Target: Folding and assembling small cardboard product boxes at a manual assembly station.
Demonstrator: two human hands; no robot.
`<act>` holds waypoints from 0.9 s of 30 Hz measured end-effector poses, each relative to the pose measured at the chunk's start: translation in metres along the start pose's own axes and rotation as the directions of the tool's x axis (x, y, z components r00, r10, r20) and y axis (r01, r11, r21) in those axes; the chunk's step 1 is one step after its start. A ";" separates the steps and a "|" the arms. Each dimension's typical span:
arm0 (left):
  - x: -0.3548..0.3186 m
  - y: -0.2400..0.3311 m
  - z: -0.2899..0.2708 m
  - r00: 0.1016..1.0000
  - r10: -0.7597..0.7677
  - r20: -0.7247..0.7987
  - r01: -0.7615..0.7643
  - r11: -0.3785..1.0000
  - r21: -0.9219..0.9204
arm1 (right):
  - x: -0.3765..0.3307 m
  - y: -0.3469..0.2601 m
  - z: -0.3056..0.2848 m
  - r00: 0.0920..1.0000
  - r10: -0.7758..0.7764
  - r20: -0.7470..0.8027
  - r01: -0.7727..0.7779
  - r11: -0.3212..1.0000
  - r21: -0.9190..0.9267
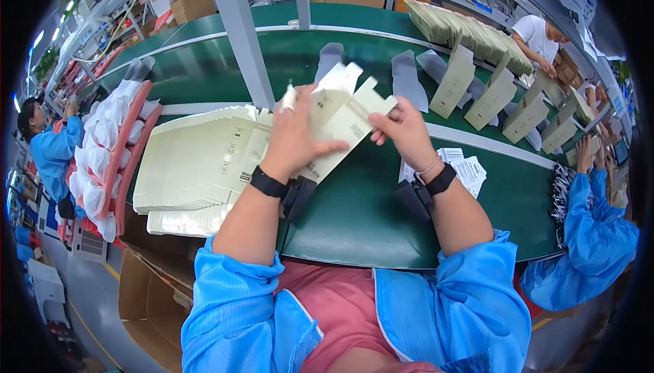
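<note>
A cream folding carton is slanting in mid-air above the green surface, between the two hands, its end flaps sticking out at the top. The left hand is gripping its left side, the thumb stretching across the printed panel and the other fingers reaching up along the far edge; a white covering is wrapping one fingertip. The right hand is pinching the upper right end between thumb and bent fingers. Black straps are circling both wrists.

Just left of the left hand, a thick stack of flat cartons is lying fanned out. White printed leaflets are resting near the right wrist. Beyond the hands, grey sleeves are lying on the green belt, and four cartons are standing in a row to the right, a long row of leaning cartons behind them. A co-worker in blue is reaching toward a carton at the far right.
</note>
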State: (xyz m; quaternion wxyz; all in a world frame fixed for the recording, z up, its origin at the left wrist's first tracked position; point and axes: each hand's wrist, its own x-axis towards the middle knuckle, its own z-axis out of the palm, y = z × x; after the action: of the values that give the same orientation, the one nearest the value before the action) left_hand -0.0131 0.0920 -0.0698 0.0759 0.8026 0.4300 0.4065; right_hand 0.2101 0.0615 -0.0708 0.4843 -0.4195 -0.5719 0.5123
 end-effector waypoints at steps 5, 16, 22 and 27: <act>-0.002 0.012 -0.002 0.993 0.100 0.057 -0.101 0.995 0.015 | -0.008 -0.007 0.004 0.972 -0.220 -0.087 0.224 0.974 0.039; -0.006 0.013 0.009 0.851 0.444 -0.280 -0.463 0.886 -0.004 | -0.008 -0.015 0.054 0.913 -0.367 -0.177 0.407 0.806 0.429; -0.006 0.009 0.008 0.829 0.479 -0.290 -0.509 0.860 -0.034 | -0.009 -0.022 0.057 0.894 -0.447 -0.002 0.333 0.662 0.672; -0.008 0.007 0.022 0.849 0.414 -0.329 -0.496 0.839 -0.224 | -0.009 -0.031 0.033 0.913 -0.404 0.055 0.376 0.885 0.274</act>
State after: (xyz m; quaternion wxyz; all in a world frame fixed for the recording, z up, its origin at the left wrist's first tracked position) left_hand 0.0042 0.0866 -0.0857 0.0384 0.7985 0.1645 0.5778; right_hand 0.1792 0.0431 -0.0414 0.5953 -0.2005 -0.5990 0.4965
